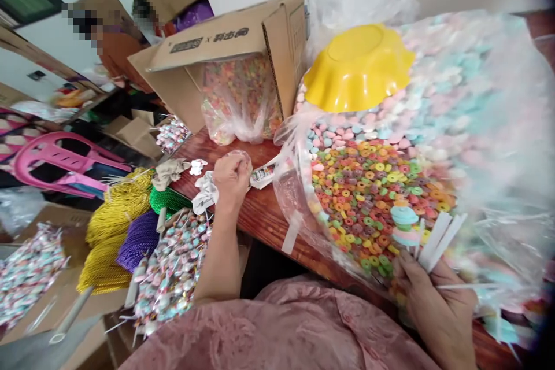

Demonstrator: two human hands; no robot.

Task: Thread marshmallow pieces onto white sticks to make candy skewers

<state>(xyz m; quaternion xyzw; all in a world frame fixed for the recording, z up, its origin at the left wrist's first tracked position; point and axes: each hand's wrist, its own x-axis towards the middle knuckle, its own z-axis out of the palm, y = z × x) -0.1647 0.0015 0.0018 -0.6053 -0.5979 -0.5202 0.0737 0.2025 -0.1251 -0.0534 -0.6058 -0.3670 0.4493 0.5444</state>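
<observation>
Curled over the wooden table, my left hand (pixel 232 176) is closed at a see-through rim; what lies inside its fingers is hidden. Crumpled white paper (pixel 205 193) lies just beside it. My right hand (pixel 437 303) grips several flat white sticks (pixel 442 240) together with a marshmallow skewer (pixel 405 225), which has blue and pink marshmallows with green between them. Beneath and beyond that hand spreads a pile of colourful cereal rings (pixel 368 196), on top of pastel marshmallows (pixel 451 92) in a clear plastic bag (pixel 297 179).
A yellow wavy-edged bowl (pixel 359 66) sits upside down on the marshmallows. An open carton (pixel 286 52) holds a bag of cereal rings (pixel 243 95). Left of the table are wrapped candy skewers (pixel 173 272), gold twist ties (pixel 108 237) and a pink chair (pixel 65 156). People are in the background.
</observation>
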